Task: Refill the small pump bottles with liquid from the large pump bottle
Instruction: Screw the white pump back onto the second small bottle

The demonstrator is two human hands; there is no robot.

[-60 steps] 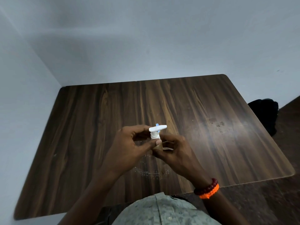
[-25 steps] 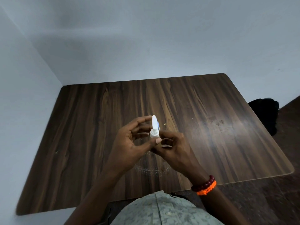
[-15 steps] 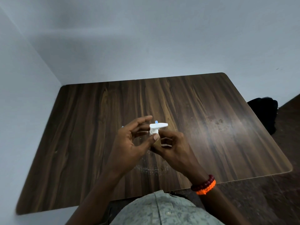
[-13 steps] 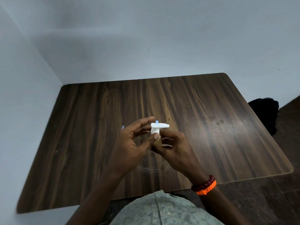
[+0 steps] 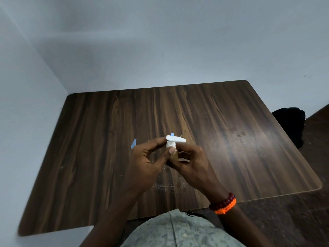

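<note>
A small pump bottle [image 5: 174,154] with a brownish body is held upright above the middle of the wooden table [image 5: 99,139]. Its white pump head [image 5: 175,139] points its nozzle to the right. My right hand [image 5: 191,160] wraps the bottle's body, which is mostly hidden. My left hand [image 5: 147,157] pinches the white pump collar between thumb and fingers. A small blue piece [image 5: 172,134] shows just behind the pump head. No large pump bottle is in view.
A small blue plastic piece [image 5: 133,143] lies on the table left of my hands. A dark bag [image 5: 290,122] sits on the floor beyond the table's right edge. White walls close in at the back and left. A faint ring of residue [image 5: 169,186] marks the table.
The pump head has turned on the bottle: its nozzle pointed right, then away, and now points right again. My left fingers shifted around the collar. The blue piece on the table has come into sight.
</note>
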